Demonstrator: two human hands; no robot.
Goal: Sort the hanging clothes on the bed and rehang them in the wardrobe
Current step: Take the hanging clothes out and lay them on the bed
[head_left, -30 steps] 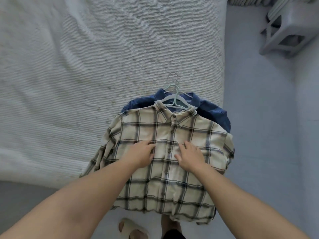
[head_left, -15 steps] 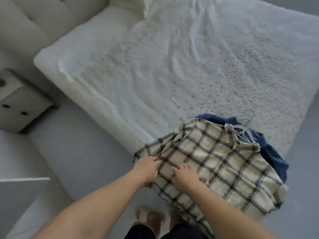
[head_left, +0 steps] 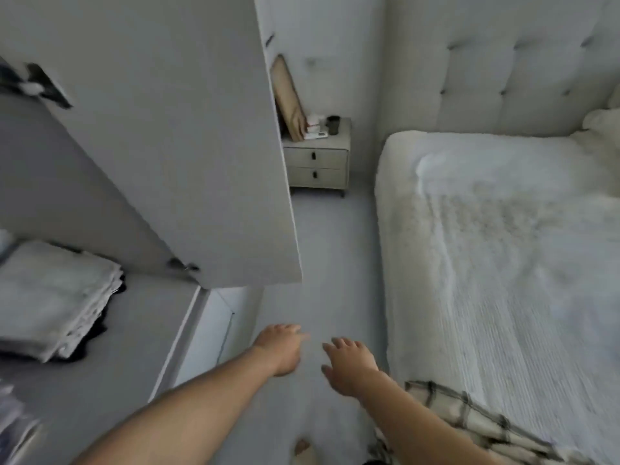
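The plaid shirt (head_left: 469,427) is seen at the bottom right, draped over the bed (head_left: 503,263) edge, partly under the right forearm; it lies behind and to the right of both hands, i.e. back toward the wrist side, not ahead of the fingers. Its long axis cannot be told, since only a corner is in view; the hanger isn't seen. The right hand (head_left: 349,365) is the nearer one, just beside the bed's near corner; the left hand (head_left: 280,352) is a bit further off, toward the wardrobe door (head_left: 188,146). Both hands are held over bare floor (head_left: 332,263), palms down, fingers loosely spread and relaxed, nothing gripped. Judged from this, a reach back to the right w/ the right hand would be called for before any rehang. The wardrobe door stands open at left, w/ a shelf (head_left: 141,330) below it and a folded stack (head_left: 53,297) on that. The bed cover is pale, ribbed, soft. A nightstand (head_left: 317,166) is set b/w door and headboard (head_left: 496,68), w/ small items on top, too blurred to name. A narrow floor strip runs b/w wardrobe and bed.
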